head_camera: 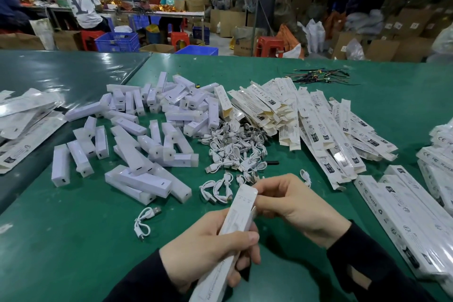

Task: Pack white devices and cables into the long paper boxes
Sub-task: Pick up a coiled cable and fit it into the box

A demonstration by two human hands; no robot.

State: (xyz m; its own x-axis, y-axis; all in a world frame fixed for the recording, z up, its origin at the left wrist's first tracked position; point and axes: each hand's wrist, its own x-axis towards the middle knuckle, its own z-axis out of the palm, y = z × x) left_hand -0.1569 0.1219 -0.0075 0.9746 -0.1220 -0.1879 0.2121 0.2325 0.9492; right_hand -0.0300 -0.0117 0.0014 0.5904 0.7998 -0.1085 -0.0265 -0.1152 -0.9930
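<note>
Head: 2 hands [208, 250] [291, 206], approx. 1 box [235, 225].

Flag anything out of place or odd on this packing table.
A tangle of dark multicoloured wires lies at the table's far edge, unlike the white stock. One white cable lies alone, apart from the cable pile. Otherwise just loose heaps.
</note>
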